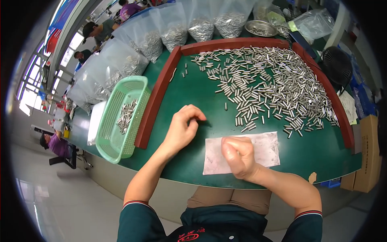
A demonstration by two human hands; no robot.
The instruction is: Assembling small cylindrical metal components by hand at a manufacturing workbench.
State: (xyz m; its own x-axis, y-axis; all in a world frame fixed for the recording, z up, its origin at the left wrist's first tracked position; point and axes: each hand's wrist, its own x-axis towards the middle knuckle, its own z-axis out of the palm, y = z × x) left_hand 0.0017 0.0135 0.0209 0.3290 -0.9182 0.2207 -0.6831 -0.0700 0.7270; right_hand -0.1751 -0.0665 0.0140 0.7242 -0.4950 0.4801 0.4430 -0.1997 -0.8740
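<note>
A large spread of small shiny metal pins (278, 84) covers the far and right part of the green tabletop (173, 109). My left hand (183, 127) hovers over the green surface left of the pins, its fingers curled inward; whatever they may hold is hidden. Above a pale, smudged cloth (264, 151) near the front edge, my right hand (240, 158) is closed in a fist, thumb side up. Its contents do not show. One loose pin (225, 106) lies apart, beyond and between the two hands.
Red-brown wooden rails (159, 97) border the pins on the left, back and right. At left stands a green plastic basket (102, 133) with more pins inside. Clear bags of metal parts (201, 28) line the back, beside a metal bowl (261, 29). A black fan (336, 66) stands at right.
</note>
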